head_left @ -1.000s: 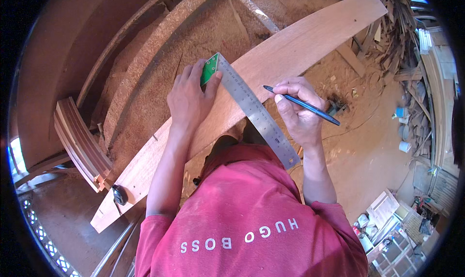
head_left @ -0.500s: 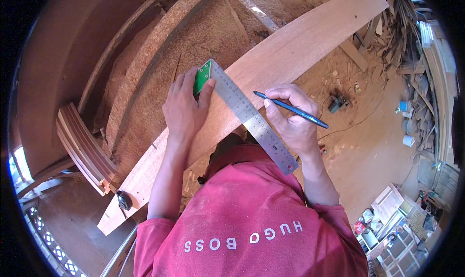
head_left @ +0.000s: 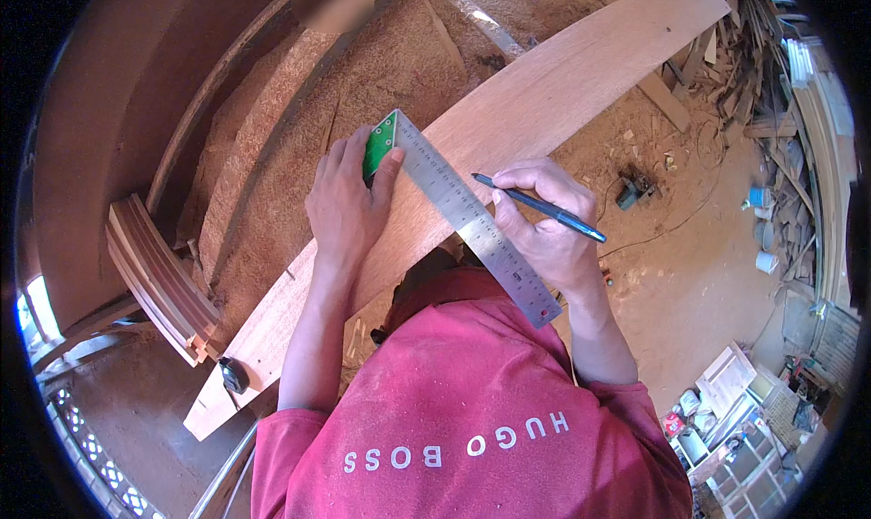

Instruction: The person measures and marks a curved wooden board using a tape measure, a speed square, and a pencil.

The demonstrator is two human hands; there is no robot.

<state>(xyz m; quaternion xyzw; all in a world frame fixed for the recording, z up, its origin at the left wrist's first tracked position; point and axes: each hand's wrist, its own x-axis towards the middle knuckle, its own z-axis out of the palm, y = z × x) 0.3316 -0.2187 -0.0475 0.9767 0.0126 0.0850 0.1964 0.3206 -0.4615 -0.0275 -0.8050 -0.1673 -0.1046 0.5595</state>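
Note:
A long, wide wooden plank (head_left: 581,74) with a curved edge runs diagonally from lower left to upper right. Across it lies a try square with a steel blade (head_left: 445,188) and a green stock (head_left: 380,147). My left hand (head_left: 349,201) is closed on the green stock at the plank's far edge, with the thumb toward the blade. In my right hand (head_left: 553,215), a dark blue pen (head_left: 553,212) is pinched between thumb and fingers. Its tip points at the plank beside the blade's right edge; whether it touches the wood I cannot tell.
A black tape measure (head_left: 233,374) sits at the plank's lower-left end. Curved wooden strips (head_left: 159,279) are stacked on the left. Sawdust surrounds a large curved timber (head_left: 263,142). A power tool (head_left: 632,190) with a cord lies on the floor, right. Scrap wood (head_left: 744,74) is piled at upper right.
The pen has shifted slightly left, its rear end most of all, and its tip has come a little closer to the blade. My left hand and the square stay nearly in place.

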